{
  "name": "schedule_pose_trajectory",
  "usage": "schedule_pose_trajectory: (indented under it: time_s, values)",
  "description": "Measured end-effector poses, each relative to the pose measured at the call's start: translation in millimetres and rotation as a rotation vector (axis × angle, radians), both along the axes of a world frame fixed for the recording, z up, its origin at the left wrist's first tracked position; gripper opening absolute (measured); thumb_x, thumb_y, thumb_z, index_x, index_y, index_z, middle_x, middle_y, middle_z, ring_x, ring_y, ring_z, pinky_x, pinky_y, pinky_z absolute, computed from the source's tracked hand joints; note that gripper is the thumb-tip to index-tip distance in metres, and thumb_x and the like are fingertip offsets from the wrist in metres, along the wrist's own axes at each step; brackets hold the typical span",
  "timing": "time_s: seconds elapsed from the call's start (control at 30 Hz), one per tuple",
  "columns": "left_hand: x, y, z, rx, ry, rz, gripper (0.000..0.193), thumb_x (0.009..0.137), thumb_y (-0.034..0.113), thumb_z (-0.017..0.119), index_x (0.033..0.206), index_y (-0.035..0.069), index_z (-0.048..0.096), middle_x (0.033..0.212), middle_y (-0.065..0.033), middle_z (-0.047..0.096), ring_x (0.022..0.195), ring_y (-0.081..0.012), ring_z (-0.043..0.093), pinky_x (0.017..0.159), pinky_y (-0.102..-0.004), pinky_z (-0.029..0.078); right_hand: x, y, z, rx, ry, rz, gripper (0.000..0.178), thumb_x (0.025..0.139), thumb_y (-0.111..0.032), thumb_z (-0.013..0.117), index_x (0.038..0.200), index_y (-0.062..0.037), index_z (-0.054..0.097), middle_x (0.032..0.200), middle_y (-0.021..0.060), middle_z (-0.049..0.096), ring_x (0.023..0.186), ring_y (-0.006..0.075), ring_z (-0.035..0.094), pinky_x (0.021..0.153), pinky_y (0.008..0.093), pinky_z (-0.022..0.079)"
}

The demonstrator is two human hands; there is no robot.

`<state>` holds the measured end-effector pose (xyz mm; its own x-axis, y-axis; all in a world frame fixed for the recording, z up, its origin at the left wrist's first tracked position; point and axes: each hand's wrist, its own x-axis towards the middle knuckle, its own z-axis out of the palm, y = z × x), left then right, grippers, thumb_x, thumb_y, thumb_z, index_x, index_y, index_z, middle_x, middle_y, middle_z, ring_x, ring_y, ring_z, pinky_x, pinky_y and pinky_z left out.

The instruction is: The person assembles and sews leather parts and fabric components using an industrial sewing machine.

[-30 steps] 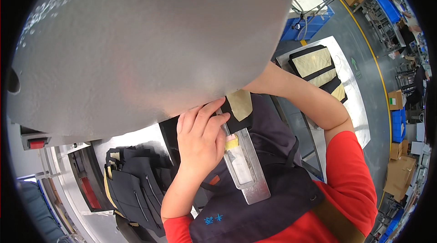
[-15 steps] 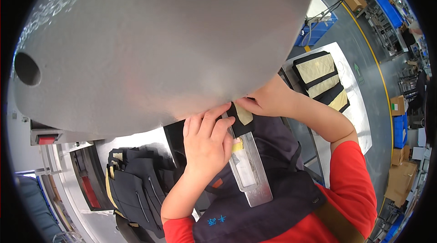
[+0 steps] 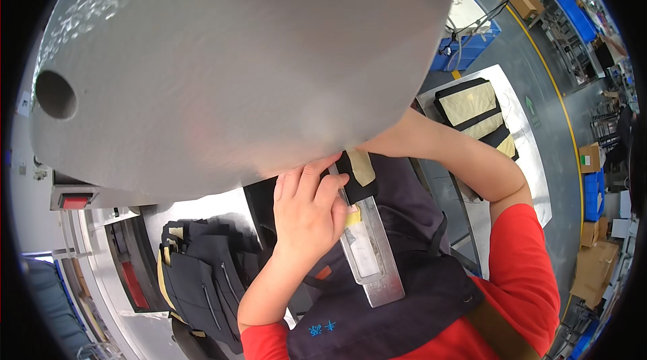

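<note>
My left hand (image 3: 306,208) reaches up to the lower edge of a large grey machine housing (image 3: 256,70). Its thumb and index finger press on the left side of a black fabric piece (image 3: 359,188) with a pale yellow patch. The fabric lies at the upper end of a narrow metal tray-like plate (image 3: 383,252), which has a yellow bit near its top and points down toward my dark apron. From the right, my right forearm (image 3: 448,147) goes in behind the housing. The housing hides the right hand and its fingers, and also the far end of the fabric.
Black padded fabric pieces with zips (image 3: 209,279) are piled at the left on a metal surface. More black pieces with yellow panels (image 3: 472,107) lie on a metal side table (image 3: 532,151) at the right. A blue crate (image 3: 465,50) stands beyond it. A red switch (image 3: 74,201) sits below the housing's left.
My right hand has moved further behind the housing, out of sight. The housing has shifted slightly in the view. My left hand stays on the fabric.
</note>
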<state>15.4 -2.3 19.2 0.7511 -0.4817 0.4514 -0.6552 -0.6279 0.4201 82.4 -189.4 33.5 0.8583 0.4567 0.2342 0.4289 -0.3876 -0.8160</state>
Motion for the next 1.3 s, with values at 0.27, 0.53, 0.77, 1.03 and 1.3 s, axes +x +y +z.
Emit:
schedule_pose_trajectory:
  time_s: [0.27,0.53,0.77,1.03,1.3]
  values:
    - [-1.5,1.9,-1.4,0.007,0.012,0.006,0.021,0.066,-0.002,0.054,0.085,0.005,0.059,0.113,-0.0092,0.059,0.107,-0.0325,0.053,0.094,-0.0482,0.039,1.8,-8.9,-5.2,-0.197,-0.307,-0.003,0.008,0.074,-0.013,0.062,0.078,-0.0059,0.063,0.081,0.0051,0.055,0.078,0.0204,0.057,0.073,0.0328,0.044]
    - [-1.8,2.3,1.6,0.038,0.026,0.002,0.022,0.066,-0.002,0.054,0.087,0.005,0.058,0.114,-0.0089,0.059,0.107,-0.0326,0.053,0.093,-0.0477,0.039,-18.3,-10.6,-21.0,-0.422,-0.680,-0.025,0.020,0.072,-0.016,0.062,0.090,-0.0074,0.063,0.092,0.0012,0.057,0.087,0.0185,0.056,0.078,0.0318,0.043]
    - [-4.7,3.0,1.4,0.085,-0.029,0.005,0.023,0.067,-0.001,0.056,0.089,0.007,0.059,0.113,-0.0059,0.060,0.108,-0.0282,0.053,0.096,-0.0457,0.037,-28.6,-13.1,-19.0,-0.486,-0.825,0.009,0.033,0.072,-0.015,0.058,0.103,-0.0025,0.061,0.103,0.0038,0.058,0.098,0.0192,0.056,0.083,0.0325,0.043]
    - [-9.6,3.3,8.9,0.141,-0.034,-0.023,0.031,0.066,0.004,0.059,0.096,0.007,0.060,0.115,-0.0043,0.059,0.104,-0.0254,0.053,0.096,-0.0432,0.038,-30.2,-13.8,-18.5,-0.537,-0.874,0.016,0.032,0.073,-0.015,0.056,0.101,-0.0023,0.062,0.105,0.0035,0.057,0.098,0.0184,0.055,0.084,0.0320,0.042]
    - [-9.5,3.6,7.7,0.140,-0.031,-0.026,0.034,0.064,0.006,0.061,0.098,0.006,0.060,0.115,-0.0048,0.058,0.104,-0.0255,0.053,0.098,-0.0441,0.038,-31.0,-12.1,-16.8,-0.530,-0.861,-0.006,0.030,0.072,-0.015,0.057,0.099,-0.0026,0.062,0.103,0.0027,0.057,0.096,0.0172,0.056,0.083,0.0314,0.042]
